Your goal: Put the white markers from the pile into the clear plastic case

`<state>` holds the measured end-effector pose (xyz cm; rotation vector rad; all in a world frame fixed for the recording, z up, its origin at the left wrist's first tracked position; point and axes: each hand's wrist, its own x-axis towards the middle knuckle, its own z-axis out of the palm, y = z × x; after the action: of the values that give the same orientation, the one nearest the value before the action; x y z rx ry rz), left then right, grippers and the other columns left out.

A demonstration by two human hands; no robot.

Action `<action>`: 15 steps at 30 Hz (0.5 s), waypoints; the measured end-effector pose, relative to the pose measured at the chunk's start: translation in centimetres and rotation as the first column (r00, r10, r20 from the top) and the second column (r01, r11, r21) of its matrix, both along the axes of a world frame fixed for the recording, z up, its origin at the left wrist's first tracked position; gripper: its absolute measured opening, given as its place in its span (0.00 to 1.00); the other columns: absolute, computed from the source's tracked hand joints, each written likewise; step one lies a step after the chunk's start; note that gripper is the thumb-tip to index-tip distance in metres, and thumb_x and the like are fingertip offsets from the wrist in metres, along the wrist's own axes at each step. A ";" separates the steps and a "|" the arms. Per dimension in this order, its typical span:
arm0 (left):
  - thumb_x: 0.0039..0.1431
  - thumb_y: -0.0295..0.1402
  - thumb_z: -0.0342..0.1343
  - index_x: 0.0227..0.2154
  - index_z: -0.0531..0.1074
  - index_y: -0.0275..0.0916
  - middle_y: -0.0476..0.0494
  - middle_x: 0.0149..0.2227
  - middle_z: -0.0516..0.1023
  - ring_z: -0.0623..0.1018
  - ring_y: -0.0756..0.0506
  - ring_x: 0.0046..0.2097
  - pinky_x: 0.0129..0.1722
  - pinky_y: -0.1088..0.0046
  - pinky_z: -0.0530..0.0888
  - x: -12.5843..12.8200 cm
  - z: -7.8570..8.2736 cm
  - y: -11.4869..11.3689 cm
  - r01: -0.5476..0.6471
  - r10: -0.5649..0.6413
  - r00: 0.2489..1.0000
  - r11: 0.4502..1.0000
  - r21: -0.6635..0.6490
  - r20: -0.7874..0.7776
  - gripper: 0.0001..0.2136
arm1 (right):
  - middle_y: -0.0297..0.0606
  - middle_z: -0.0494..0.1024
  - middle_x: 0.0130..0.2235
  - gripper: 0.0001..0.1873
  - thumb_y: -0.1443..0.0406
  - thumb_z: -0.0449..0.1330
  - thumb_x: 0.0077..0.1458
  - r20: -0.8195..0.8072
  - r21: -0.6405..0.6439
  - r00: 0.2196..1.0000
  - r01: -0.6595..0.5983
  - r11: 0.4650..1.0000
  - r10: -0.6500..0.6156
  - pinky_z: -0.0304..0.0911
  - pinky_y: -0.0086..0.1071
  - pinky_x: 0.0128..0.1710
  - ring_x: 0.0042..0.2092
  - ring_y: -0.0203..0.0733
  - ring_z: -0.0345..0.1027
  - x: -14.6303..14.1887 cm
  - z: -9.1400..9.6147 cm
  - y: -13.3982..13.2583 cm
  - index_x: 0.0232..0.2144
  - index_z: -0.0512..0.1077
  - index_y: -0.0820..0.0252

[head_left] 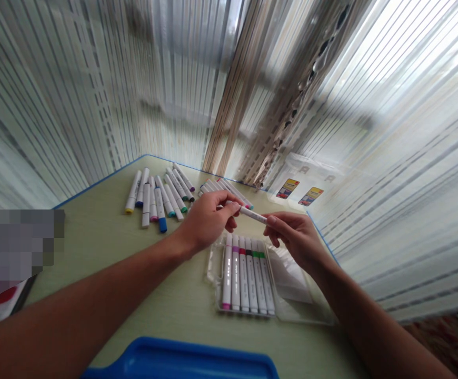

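A white marker (253, 215) is held level between both hands, above the far end of an open clear plastic case (212, 263). My left hand (213, 216) pinches one end of it, and the fingers of my right hand (292, 234) close on the other end. Whatever colour its ends have is hidden by the fingers. In the case below lies a row of several white markers (248, 279) with pink, purple, red, black and green bands. The case's lid (304, 300) is folded out to the right, under my right forearm.
Several loose markers (160, 205) lie on the green table (106, 263) at the far left, and another bunch (235, 190) lies behind my left hand. A clear bag (298, 184) with yellow labels leans at the curtain. A blue tray (189, 360) sits at the near edge.
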<state>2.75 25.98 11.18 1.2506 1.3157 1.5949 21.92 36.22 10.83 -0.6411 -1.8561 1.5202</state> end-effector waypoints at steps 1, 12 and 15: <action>0.59 0.29 0.53 0.34 0.75 0.33 0.47 0.25 0.74 0.75 0.51 0.24 0.23 0.76 0.74 0.0 0.0 0.1 -0.006 0.006 1.000 1.000 0.003 0.017 0.06 | 0.37 0.78 0.24 0.11 0.60 0.68 0.52 -0.010 -0.010 1.000 -0.004 1.000 0.004 0.57 0.26 0.18 0.20 0.31 0.62 0.0 0.0 0.0 0.35 0.82 0.62; 0.59 0.25 0.49 0.32 0.70 0.35 0.49 0.24 0.71 0.74 0.51 0.22 0.21 0.76 0.72 -0.3 0.4 0.3 -0.088 0.093 0.977 0.996 -0.033 0.190 0.06 | 0.47 0.83 0.39 0.14 0.64 0.64 0.53 -0.095 -0.141 0.988 -0.134 0.981 0.122 0.61 0.28 0.21 0.25 0.36 0.73 0.3 0.4 -0.3 0.43 0.80 0.60; 0.59 0.26 0.49 0.32 0.71 0.34 0.48 0.24 0.71 0.74 0.50 0.22 0.21 0.76 0.72 -0.3 0.5 0.3 -0.089 0.095 0.976 0.995 -0.037 0.197 0.06 | 0.48 0.83 0.40 0.15 0.64 0.63 0.53 -0.116 -0.158 0.985 -0.148 0.976 0.130 0.61 0.29 0.21 0.25 0.37 0.73 0.4 0.3 -0.2 0.43 0.80 0.60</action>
<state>2.42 26.25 11.65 0.9973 1.2803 1.7116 22.33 36.03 11.14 -0.5041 -1.7389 1.7795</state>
